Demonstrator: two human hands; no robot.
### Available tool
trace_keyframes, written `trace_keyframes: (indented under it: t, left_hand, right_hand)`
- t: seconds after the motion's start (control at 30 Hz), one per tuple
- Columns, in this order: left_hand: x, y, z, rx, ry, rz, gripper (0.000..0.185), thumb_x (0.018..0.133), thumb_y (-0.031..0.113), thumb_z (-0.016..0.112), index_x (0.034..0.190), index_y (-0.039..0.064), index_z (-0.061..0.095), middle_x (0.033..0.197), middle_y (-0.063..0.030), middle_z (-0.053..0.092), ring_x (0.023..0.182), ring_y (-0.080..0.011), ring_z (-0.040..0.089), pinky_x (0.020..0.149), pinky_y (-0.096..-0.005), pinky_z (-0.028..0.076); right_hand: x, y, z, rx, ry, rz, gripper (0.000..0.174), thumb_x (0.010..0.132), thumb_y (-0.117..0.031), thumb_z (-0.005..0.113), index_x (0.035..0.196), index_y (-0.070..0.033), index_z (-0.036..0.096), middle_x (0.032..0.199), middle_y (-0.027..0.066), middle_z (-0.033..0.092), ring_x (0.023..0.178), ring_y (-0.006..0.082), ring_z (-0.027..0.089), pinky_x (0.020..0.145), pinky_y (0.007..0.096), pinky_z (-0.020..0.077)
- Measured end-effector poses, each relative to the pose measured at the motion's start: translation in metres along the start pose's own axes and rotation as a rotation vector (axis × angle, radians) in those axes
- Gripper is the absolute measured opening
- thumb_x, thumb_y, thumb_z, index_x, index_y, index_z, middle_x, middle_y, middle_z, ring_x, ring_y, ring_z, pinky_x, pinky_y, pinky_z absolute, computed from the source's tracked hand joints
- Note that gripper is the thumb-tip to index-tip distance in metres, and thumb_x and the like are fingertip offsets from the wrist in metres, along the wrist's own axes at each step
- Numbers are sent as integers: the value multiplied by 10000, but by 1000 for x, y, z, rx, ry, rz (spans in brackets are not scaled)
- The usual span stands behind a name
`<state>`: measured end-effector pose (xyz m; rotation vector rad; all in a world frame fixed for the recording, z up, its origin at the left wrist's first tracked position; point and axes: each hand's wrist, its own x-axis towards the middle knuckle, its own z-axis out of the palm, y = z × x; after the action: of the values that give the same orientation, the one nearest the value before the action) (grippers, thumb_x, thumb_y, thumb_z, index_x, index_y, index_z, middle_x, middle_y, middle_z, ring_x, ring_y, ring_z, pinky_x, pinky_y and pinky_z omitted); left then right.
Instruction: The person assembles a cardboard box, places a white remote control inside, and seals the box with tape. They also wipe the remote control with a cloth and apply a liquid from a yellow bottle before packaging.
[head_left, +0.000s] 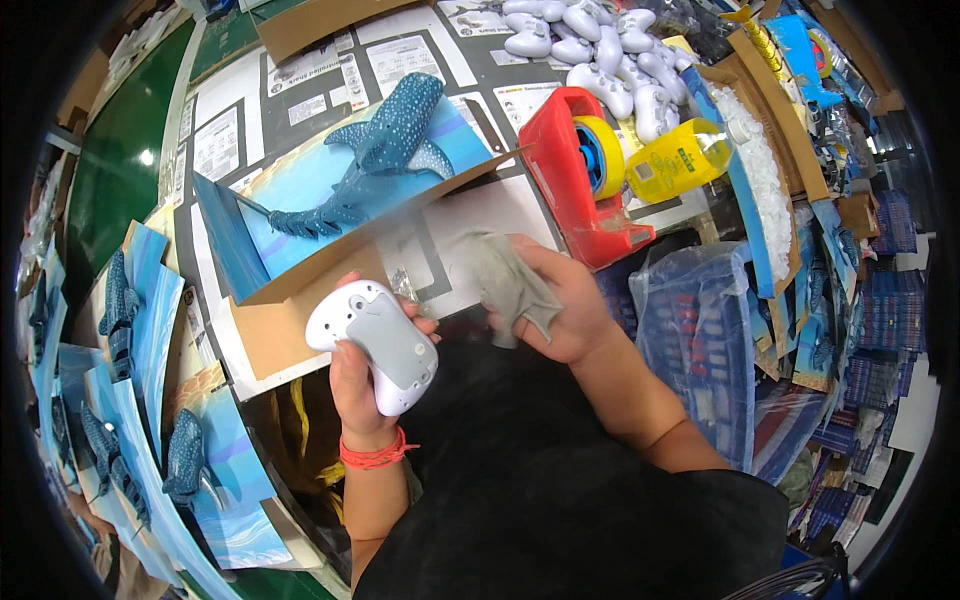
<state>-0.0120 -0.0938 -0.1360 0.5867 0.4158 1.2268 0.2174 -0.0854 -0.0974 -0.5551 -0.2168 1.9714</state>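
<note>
My left hand (358, 382) grips a white remote controller (394, 345), its grey battery-cover side facing up toward me. A grey cloth (504, 281) is bunched in my right hand (574, 304), a short way right of the controller and apart from it. Just beyond both hands, a blue spotted toy whale shark (386, 150) lies on a printed blue card insert (300, 244) with a folded-up cardboard edge. The controller's front face is turned away, and part of the cloth is blurred.
A red tape dispenser (551, 172) with yellow tape stands right of the insert, beside a bottle of yellow liquid (667, 169). White controllers (600, 45) are heaped at the back. More toy sharks on cards (184, 457) stand at left. A box of clear-white pieces (757, 172) sits right.
</note>
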Motion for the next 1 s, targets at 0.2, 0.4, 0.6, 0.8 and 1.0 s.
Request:
trace_keyframes:
  t: [0.2, 0.4, 0.6, 0.8, 1.0]
  left_hand:
    - [-16, -10, 25, -52, -21, -142, 876, 843, 322, 768, 1503, 25, 274, 1247, -190, 559, 979, -369, 685, 839, -489, 592]
    - [-15, -9, 36, -38, 101, -262, 841, 817, 226, 763, 1493, 21, 307, 1140, -179, 607, 960, -380, 699, 849, -521, 601]
    - [-9, 8, 54, -136, 103, -416, 812, 800, 179, 745, 1480, 3, 337, 1101, -194, 616, 890, -417, 713, 806, -514, 621]
    - [-1, 13, 69, -8, 120, -469, 799, 827, 214, 747, 1482, 2, 344, 1158, -193, 601, 911, -403, 711, 790, -506, 614]
    - [-6, -6, 63, -111, 121, -321, 777, 975, 602, 492, 1508, 65, 320, 1226, -221, 601, 977, -381, 692, 820, -481, 589]
  right_hand:
    - [-2, 21, 2, -143, 98, 6, 184, 1063, -211, 466, 1159, -73, 540, 1072, 48, 629, 934, 124, 630, 783, 277, 530]
    - [-19, 25, -12, -201, 139, -71, 145, 1054, -161, 480, 1123, -58, 556, 1020, 28, 616, 909, 104, 591, 791, 259, 482]
    - [-27, 10, -40, -154, -62, -135, 175, 1022, -172, 483, 1068, -11, 535, 1066, 85, 628, 975, 132, 591, 901, 294, 474]
    - [-29, -8, -45, -407, -241, 206, 452, 968, -170, 654, 1338, 69, 548, 1246, 114, 651, 1062, 158, 648, 964, 310, 500]
    - [-39, -4, -25, -159, -52, -24, 361, 1028, -197, 579, 1272, 69, 590, 1181, 128, 680, 1050, 197, 657, 922, 348, 523]
